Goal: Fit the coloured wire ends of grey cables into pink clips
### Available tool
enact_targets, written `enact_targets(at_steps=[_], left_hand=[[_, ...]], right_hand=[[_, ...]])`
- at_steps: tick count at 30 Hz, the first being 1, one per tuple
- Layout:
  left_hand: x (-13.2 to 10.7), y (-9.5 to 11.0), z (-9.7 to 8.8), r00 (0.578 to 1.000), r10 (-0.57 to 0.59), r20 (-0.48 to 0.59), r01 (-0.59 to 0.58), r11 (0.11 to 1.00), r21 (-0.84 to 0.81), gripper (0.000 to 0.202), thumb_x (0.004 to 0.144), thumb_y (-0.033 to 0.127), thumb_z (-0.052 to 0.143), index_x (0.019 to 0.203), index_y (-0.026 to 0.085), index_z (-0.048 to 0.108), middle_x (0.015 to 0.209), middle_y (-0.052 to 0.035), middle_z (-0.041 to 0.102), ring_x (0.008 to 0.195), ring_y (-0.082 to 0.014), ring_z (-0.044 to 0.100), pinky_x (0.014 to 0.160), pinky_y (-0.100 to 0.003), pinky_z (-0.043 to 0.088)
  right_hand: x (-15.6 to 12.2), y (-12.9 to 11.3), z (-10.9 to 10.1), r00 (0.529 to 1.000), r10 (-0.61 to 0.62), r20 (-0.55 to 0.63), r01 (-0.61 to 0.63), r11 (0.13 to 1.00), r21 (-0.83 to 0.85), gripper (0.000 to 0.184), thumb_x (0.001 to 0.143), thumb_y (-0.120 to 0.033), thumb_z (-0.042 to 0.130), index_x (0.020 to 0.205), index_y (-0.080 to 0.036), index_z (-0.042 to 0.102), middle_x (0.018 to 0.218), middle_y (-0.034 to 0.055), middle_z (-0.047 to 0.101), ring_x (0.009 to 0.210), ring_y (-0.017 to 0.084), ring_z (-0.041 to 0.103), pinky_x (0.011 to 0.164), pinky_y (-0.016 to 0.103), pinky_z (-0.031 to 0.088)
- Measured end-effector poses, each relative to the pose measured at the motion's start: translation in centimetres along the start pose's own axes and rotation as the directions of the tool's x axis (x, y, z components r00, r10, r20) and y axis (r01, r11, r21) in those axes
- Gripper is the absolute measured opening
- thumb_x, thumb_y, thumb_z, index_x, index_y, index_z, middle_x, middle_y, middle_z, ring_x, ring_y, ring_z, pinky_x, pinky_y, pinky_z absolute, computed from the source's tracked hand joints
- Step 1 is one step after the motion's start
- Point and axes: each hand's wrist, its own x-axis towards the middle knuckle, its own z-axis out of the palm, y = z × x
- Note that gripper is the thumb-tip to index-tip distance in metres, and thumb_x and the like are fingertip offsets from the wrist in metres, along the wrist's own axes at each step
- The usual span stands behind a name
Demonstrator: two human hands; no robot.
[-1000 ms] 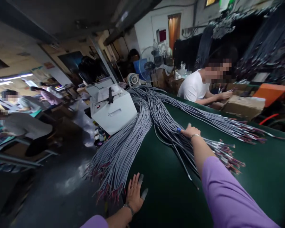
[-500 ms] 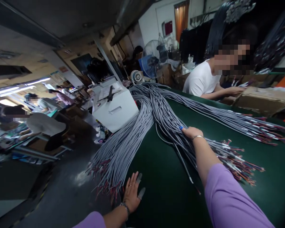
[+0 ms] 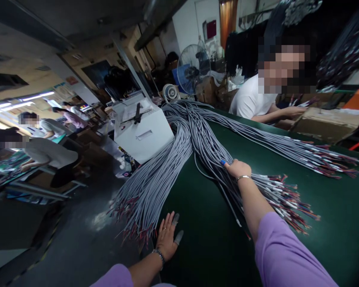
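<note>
My right hand (image 3: 238,169) is closed over the middle bundle of grey cables (image 3: 211,141), with a blue covering on the thumb tip; the other fingers are mostly hidden. Beyond it, the bundle fans out into white sleeves and coloured wire ends (image 3: 290,205). One loose cable (image 3: 227,199) lies apart, nearer to me. Flat at the table's left edge rests my left hand (image 3: 167,237), fingers stretched, grey covers on two fingertips. Just left of it, a second cable bundle (image 3: 164,175) hangs its red-tipped ends over the edge. A third bundle (image 3: 275,149) stretches along the far side.
The green table (image 3: 203,239) carries the bundles. A white machine (image 3: 143,137) stands at its left end, with a fan (image 3: 193,69) behind. Across the table a co-worker in a white shirt (image 3: 248,97) handles wires beside a cardboard box (image 3: 326,121). Other people work at left.
The view has turned slightly. My right hand and the gripped bundle's wire ends have shifted a little left. My left hand stays in place. The co-worker's head has moved.
</note>
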Motion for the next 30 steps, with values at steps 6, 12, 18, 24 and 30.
enact_targets(at_steps=[6,12,18,24,30], left_hand=[[0.1,0.3,-0.2,1.000,0.001,-0.001,-0.001,1.000,-0.008,0.059,0.095,0.032,0.038,0.152,0.019,0.039,0.161,-0.0061,0.028,0.149,-0.0231,0.028,0.121,-0.043,0.030],[-0.1,0.3,0.1,1.000,0.011,-0.003,-0.011,0.999,-0.037,0.060,0.094,0.033,0.039,0.153,0.019,0.037,0.161,-0.0066,0.026,0.150,-0.0248,0.026,0.122,-0.044,0.029],[2.3,0.8,-0.1,0.997,-0.049,0.068,0.056,0.993,-0.104,0.069,0.092,0.044,0.043,0.155,0.018,0.032,0.163,-0.0046,0.021,0.151,-0.0237,0.021,0.124,-0.043,0.023],[7.1,1.7,-0.2,0.988,-0.140,0.069,0.152,0.964,-0.218,0.070,0.094,0.052,0.038,0.155,0.018,0.031,0.164,-0.0027,0.020,0.152,-0.0238,0.019,0.125,-0.046,0.017],[7.0,1.9,0.0,0.990,-0.136,0.035,0.140,0.956,-0.257,0.069,0.094,0.052,0.039,0.155,0.018,0.032,0.164,-0.0042,0.020,0.152,-0.0253,0.019,0.124,-0.047,0.014]], right_hand=[[0.6,0.3,-0.3,1.000,0.011,0.017,-0.011,1.000,-0.008,0.079,0.089,-0.071,0.031,0.121,-0.006,0.062,0.120,0.0245,0.066,0.114,0.038,0.063,0.094,0.045,0.048],[0.7,0.3,-0.4,0.999,0.031,0.006,-0.031,0.999,-0.014,0.080,0.089,-0.071,0.028,0.119,-0.006,0.063,0.119,0.0249,0.066,0.113,0.039,0.063,0.092,0.046,0.048],[0.4,0.4,-0.6,0.998,0.034,-0.047,-0.035,0.999,-0.028,0.068,0.092,-0.062,0.030,0.113,-0.008,0.066,0.114,0.0232,0.068,0.111,0.037,0.064,0.090,0.044,0.049],[0.1,0.8,0.2,0.982,-0.030,-0.187,0.007,0.992,-0.122,0.065,0.096,-0.061,0.028,0.118,-0.012,0.064,0.109,0.0202,0.068,0.103,0.035,0.066,0.082,0.041,0.049],[-0.9,1.4,0.9,0.889,-0.326,-0.321,0.218,0.919,-0.328,0.061,0.098,-0.052,0.032,0.137,-0.009,0.053,0.119,0.0199,0.064,0.107,0.032,0.060,0.088,0.038,0.044]])
